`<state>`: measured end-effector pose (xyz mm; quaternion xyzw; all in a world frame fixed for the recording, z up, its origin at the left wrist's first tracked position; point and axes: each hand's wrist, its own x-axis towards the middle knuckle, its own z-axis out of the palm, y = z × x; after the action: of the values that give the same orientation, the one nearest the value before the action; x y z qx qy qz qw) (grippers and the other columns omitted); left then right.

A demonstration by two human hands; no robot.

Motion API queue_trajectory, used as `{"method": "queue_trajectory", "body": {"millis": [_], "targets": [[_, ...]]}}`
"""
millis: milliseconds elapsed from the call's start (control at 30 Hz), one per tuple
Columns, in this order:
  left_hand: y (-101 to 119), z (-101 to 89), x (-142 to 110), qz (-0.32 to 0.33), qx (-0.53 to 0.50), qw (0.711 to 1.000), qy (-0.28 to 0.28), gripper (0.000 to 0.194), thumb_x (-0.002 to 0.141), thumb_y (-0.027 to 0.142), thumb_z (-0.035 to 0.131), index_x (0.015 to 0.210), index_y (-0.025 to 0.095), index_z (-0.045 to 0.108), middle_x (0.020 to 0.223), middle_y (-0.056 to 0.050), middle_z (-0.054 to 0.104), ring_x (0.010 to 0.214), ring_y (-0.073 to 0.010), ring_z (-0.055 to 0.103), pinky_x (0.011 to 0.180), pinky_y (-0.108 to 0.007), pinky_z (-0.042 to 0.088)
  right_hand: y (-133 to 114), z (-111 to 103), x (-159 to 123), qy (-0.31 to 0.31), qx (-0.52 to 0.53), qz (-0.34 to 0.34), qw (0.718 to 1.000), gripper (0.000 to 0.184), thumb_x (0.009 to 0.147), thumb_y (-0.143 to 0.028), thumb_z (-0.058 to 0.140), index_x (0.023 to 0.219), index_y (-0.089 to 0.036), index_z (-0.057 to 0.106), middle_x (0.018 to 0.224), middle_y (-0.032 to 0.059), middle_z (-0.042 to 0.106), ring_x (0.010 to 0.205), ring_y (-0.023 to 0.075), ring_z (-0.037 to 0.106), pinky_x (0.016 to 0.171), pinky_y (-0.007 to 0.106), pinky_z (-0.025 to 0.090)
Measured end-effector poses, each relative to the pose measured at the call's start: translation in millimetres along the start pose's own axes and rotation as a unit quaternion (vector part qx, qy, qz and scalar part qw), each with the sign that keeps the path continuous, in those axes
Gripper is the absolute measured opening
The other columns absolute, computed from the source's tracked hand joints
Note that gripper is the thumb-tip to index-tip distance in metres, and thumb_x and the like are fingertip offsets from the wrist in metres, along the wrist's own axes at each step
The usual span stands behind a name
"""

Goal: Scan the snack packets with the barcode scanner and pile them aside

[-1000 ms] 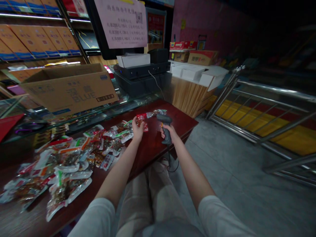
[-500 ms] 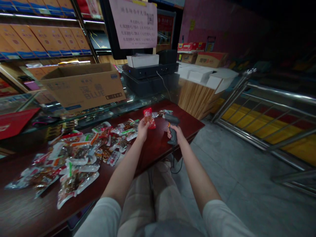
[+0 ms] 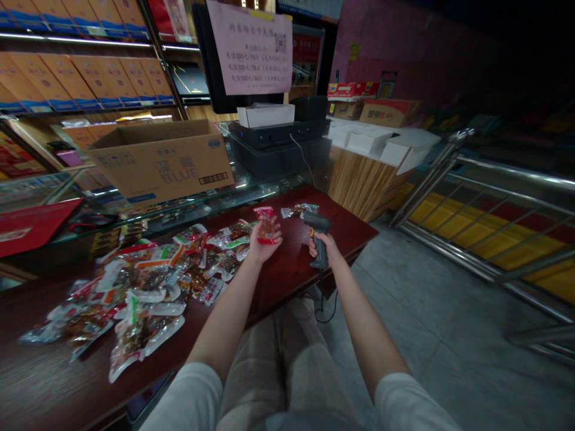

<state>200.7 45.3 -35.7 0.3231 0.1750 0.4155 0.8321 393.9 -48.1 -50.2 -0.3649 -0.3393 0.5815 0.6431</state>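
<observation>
A small red-and-clear snack packet (image 3: pixel 266 226) rests in the palm of my left hand (image 3: pixel 265 242), its fingers curled loosely beside it. My right hand (image 3: pixel 324 248) grips the handle of a dark grey barcode scanner (image 3: pixel 316 222), whose head tilts toward the packet, a short gap apart. From the scanner's base a black cable hangs past the table edge. To the left, many clear snack packets (image 3: pixel 148 281) with red, green and orange trim lie in a loose pile. Behind the scanner, a few more packets (image 3: pixel 299 210) lie on the dark red table (image 3: pixel 287 269).
An open cardboard box (image 3: pixel 166 164) stands on the glass counter (image 3: pixel 251 190) behind the pile. A monitor with a pink paper sign (image 3: pixel 254 51) stands farther back. White boxes (image 3: pixel 368 140) sit on a wooden counter. A metal railing (image 3: pixel 494 167) runs along the right.
My left hand has turned palm up, so the packet now lies across the palm instead of being pinched upright. The scanner stays in my right hand. The whole view has shifted slightly.
</observation>
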Motion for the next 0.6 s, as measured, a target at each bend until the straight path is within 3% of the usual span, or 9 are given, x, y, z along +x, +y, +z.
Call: {"method": "queue_trajectory", "body": {"millis": [200,367,467,600], "targets": [[-6.8,-1.8,5.3,0.016,0.052,0.998,0.039,0.05,0.089,0.062,0.039,0.098,0.02,0.065,0.096,-0.01,0.069,0.06,-0.0122,0.05,0.053,-0.027,0.041,-1.6,0.1,-1.4,-0.012,-0.006,0.006,1.0,0.03,0.073,-0.042,0.068,0.084,-0.021,0.049,0.049,-0.0059,0.051,0.033,0.0091,0.042,0.034,0.022,0.035],[-10.2,-7.4,13.6,0.066,0.033,0.992,0.102,0.044,0.093,0.055,0.041,0.107,0.02,0.064,0.12,-0.009,0.066,0.096,-0.0185,0.066,0.082,-0.034,0.053,-2.2,-2.2,-1.7,-0.049,-0.02,0.043,0.998,0.029,0.073,-0.041,0.067,0.086,-0.019,0.052,0.049,-0.0062,0.051,0.032,0.0083,0.04,0.034,0.021,0.034],[-12.6,-10.8,18.1,0.096,0.021,0.989,0.107,0.042,0.094,0.054,0.045,0.114,0.022,0.063,0.134,-0.008,0.06,0.117,-0.0215,0.061,0.094,-0.035,0.05,-3.1,-1.9,-1.2,-0.055,-0.032,0.056,0.996,0.029,0.074,-0.04,0.066,0.087,-0.018,0.054,0.049,-0.0062,0.051,0.032,0.0082,0.041,0.034,0.021,0.034],[-15.8,-14.2,21.8,0.125,0.001,0.987,0.106,0.041,0.094,0.051,0.049,0.123,0.024,0.059,0.139,-0.008,0.056,0.124,-0.0205,0.056,0.097,-0.036,0.049,-5.1,-1.8,0.6,-0.062,-0.033,0.076,0.995,0.028,0.075,-0.038,0.066,0.09,-0.017,0.055,0.05,-0.0061,0.052,0.033,0.0079,0.041,0.034,0.021,0.034]]}}
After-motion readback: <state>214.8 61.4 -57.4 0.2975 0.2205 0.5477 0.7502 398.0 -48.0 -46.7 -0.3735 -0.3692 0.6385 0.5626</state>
